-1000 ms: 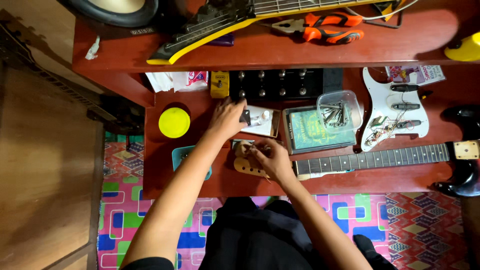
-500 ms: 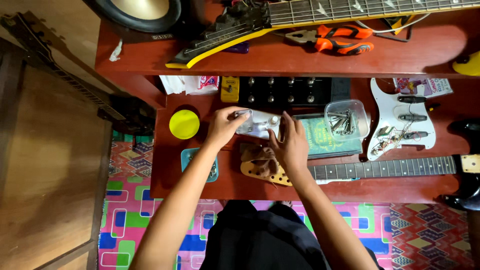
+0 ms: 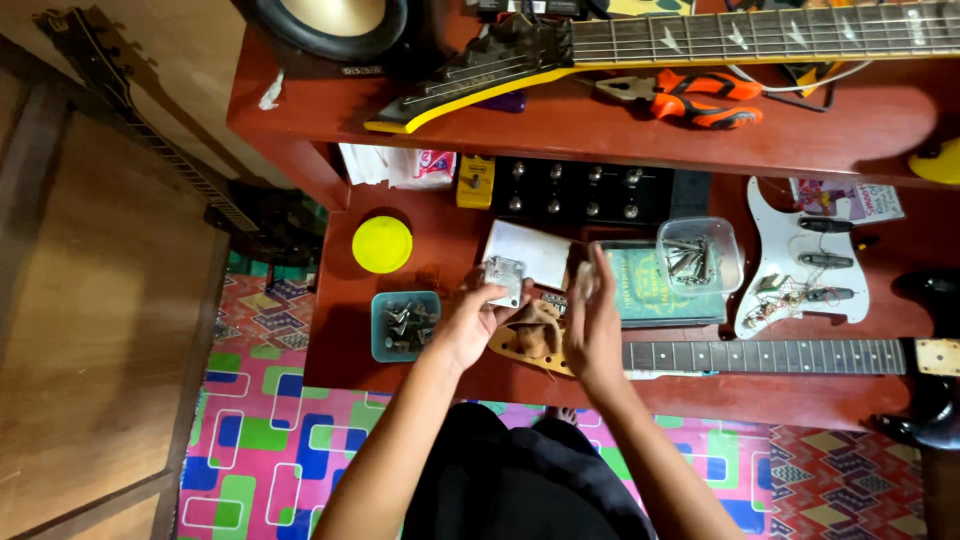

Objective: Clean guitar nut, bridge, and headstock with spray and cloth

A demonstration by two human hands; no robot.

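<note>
While the person's dark-clothed lap filled the bottom of the head view above a bright patterned rug (image 3: 250, 470), both forearms reached up to the red desk (image 3: 330, 330). The left hand (image 3: 470, 325) pinched a small square metal plate (image 3: 504, 280) between thumb and fingertips, holding it lifted just above the desk surface. The right hand (image 3: 592, 325) was raised just beside it with its fingers curled upward; it seemed to hold something small at the fingertips, but blur made it impossible to tell what. Between and beneath the two hands lay the wooden headstock (image 3: 535, 338) of a guitar neck (image 3: 770, 356), whose fretboard ran off to the right along the desk. Just left of the left hand sat a small teal tray (image 3: 380, 305) of metal parts, and farther up a round yellow lid (image 3: 382, 244). Behind the hands lay a white sheet of paper (image 3: 530, 250), a green book (image 3: 650, 290) and a clear plastic tub (image 3: 700, 255) of metal hardware resting on it. To the right lay a white pickguard (image 3: 790, 260) with wiring. At the back of the desk stood a black pedal unit (image 3: 580, 190) with knobs. On the upper shelf lay orange-handled pliers (image 3: 700, 100), a yellow-edged guitar (image 3: 600, 50) and a speaker (image 3: 335, 20).
</note>
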